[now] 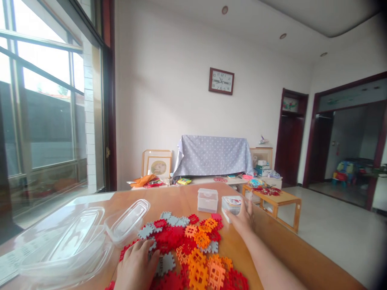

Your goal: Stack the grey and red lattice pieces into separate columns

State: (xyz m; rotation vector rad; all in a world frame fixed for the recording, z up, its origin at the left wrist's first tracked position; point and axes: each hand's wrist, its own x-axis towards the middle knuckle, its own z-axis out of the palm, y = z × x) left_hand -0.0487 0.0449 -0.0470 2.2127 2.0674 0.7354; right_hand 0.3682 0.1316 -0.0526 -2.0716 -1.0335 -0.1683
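on table (pixel 181 197), right hand (pixel 243 218) grasps box (pixel 231 202)

Lit by daylight through a large window (pixel 51 129) at the left, backed by a plain white wall (pixel 166 88) and topped by a pale ceiling (pixel 254 26) with recessed lights (pixel 225 10). Hung with a dark-framed clock (pixel 221 81), and dressed below with a dotted grey cloth (pixel 213 157) draped over something wide, near a framed picture (pixel 159 167). Laid at the right with a pale, glossy floor (pixel 332 225), past a low wooden side table (pixel 288 197) to a dark reddish door (pixel 289 149) and an open doorway (pixel 347 141).
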